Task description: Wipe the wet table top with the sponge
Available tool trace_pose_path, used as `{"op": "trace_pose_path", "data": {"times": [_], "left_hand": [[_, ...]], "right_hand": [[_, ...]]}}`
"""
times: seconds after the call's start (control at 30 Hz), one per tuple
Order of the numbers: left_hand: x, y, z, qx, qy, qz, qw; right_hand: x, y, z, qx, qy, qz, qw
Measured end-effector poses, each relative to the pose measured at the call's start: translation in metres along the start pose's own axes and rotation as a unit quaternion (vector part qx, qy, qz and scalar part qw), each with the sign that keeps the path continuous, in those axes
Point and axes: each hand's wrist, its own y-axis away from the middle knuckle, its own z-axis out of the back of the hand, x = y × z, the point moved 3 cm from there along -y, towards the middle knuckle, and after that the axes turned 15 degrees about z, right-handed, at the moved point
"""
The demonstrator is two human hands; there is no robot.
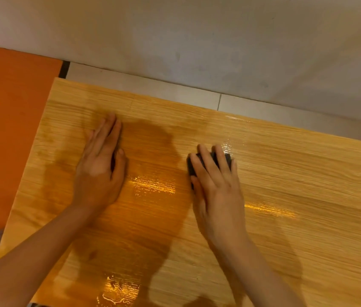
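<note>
**Sponge under the right hand on a wet wooden tabletop**

The right hand [216, 185] lies on top of a dark sponge [197, 166], fingers nearly straight and slightly spread, pressing it flat against the tabletop [308, 173]. Only the sponge's far edge and its left side show past the fingers; the rest is hidden under the palm. It sits a little right of the middle of the visible surface, toward the far half.

The left hand [101, 165] rests palm down on the bare wood well apart from the sponge, fingers straight and held close together, thumb alongside. It holds nothing.

The tabletop is light wood grain. Wet, glossy patches [155, 186] catch the light between the two hands, another just beyond the sponge, one to the right of the right wrist, and one at the near edge between the forearms. A dark shadow falls across the wood between the hands.

Around the tabletop: an orange surface [9, 129] runs along its left side, close to the left edge. Beyond the far edge is a strip of pale floor tiles [153, 87], and past that a grey wall [197, 29]. Nothing stands on the wood between the sponge and the wet patches.
</note>
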Motion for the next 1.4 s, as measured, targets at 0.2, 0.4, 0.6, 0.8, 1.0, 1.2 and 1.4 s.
{"op": "trace_pose_path", "data": {"times": [0.2,0.4,0.6,0.8,1.0,1.2,1.4], "left_hand": [[0.001,0.001,0.000,-0.008,-0.008,-0.010,1.000],[0.004,-0.001,-0.001,0.023,-0.016,0.027,0.999],[0.005,0.000,-0.003,0.035,-0.028,0.026,0.999],[0.003,0.000,-0.002,0.026,-0.030,0.014,0.999],[0.004,-0.002,-0.001,0.031,-0.034,0.014,0.999],[0.002,0.000,0.000,0.038,-0.021,0.023,0.999],[0.000,0.001,-0.001,0.029,-0.012,0.019,0.999]], "right_hand": [[-0.010,-0.071,-0.008,-0.067,0.025,-0.046,0.996],[0.035,0.003,-0.015,-0.001,0.048,-0.005,0.999],[0.020,-0.110,-0.031,-0.082,0.053,-0.076,0.992],[0.002,-0.078,-0.006,-0.010,0.092,-0.005,0.996],[-0.047,-0.032,0.029,-0.118,0.128,-0.239,0.955],[0.013,-0.104,-0.021,-0.044,0.083,-0.045,0.995],[-0.067,-0.039,0.040,-0.069,0.120,-0.117,0.983]]}}
